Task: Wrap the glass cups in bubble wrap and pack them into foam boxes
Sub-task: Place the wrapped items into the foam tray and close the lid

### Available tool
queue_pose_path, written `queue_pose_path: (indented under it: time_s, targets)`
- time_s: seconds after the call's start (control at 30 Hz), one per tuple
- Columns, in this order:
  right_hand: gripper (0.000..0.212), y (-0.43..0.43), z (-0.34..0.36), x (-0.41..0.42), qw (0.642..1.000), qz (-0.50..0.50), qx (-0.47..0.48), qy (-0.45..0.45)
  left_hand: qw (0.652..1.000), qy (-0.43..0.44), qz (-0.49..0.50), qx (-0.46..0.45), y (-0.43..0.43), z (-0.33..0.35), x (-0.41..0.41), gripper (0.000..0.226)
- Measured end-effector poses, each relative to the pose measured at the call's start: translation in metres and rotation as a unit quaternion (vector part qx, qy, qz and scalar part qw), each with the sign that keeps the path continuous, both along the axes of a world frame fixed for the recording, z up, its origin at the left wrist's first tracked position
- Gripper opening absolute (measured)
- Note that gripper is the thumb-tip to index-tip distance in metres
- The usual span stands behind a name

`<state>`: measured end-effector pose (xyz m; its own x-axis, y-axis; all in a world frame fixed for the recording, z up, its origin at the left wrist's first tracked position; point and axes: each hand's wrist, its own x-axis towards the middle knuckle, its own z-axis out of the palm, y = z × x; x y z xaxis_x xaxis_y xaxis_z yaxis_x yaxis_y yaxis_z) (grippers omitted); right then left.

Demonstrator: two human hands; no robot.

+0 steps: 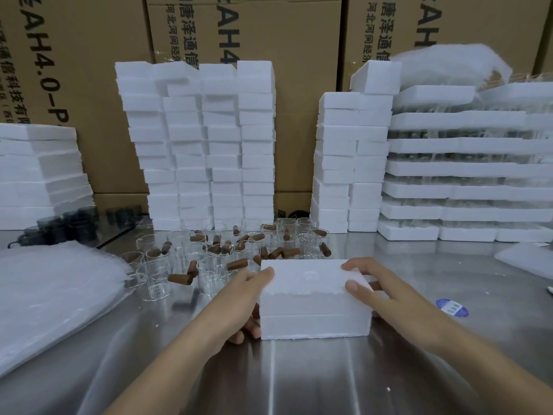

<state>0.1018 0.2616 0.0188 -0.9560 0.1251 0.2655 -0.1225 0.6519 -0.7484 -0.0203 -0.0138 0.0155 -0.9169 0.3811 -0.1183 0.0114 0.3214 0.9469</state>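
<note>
The closed foam box [314, 307] sits on the steel table [299, 381] with bare metal along its near side; glass cups [209, 265] crowd just behind it, bubble wrap [54, 295] lies to the left, and foam stacks [203, 145] wall off the back. The left hand [239, 301] clasps its left end, thumb on top, fingers curled at the lower corner; the right hand [380, 292] grips the right end, fingers over the top.

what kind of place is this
Likely a warehouse packing station: stacked foam boxes, big cardboard cartons behind them, and loose glass cups on a steel table.
</note>
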Motion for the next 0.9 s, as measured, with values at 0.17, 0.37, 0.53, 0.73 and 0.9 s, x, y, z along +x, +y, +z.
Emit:
queue_pose_path:
  time_s: [0.17, 0.37, 0.53, 0.73, 0.9]
  targets:
    - [0.097, 0.004, -0.006, 0.001, 0.998, 0.051, 0.000, -0.036, 0.999, -0.019, 0.013, -0.024, 0.000, 0.005, 0.003, 0.055]
    - [0.101, 0.005, -0.010, -0.006, 0.997, 0.067, -0.032, -0.008, 0.999, -0.017, 0.022, -0.042, 0.001, 0.008, 0.007, 0.062]
    - [0.101, 0.008, -0.007, -0.004, 0.998, 0.042, -0.054, 0.016, 0.995, -0.075, 0.041, 0.043, 0.003, 0.011, 0.011, 0.065]
    - [0.105, 0.001, 0.014, 0.004, 0.995, -0.006, -0.041, 0.089, 0.968, -0.125, -0.027, 0.217, 0.001, 0.026, 0.018, 0.065]
    - [0.098, -0.008, 0.030, 0.007, 0.995, -0.057, 0.057, 0.065, 0.958, -0.148, 0.001, 0.246, 0.001, 0.040, 0.005, 0.056]
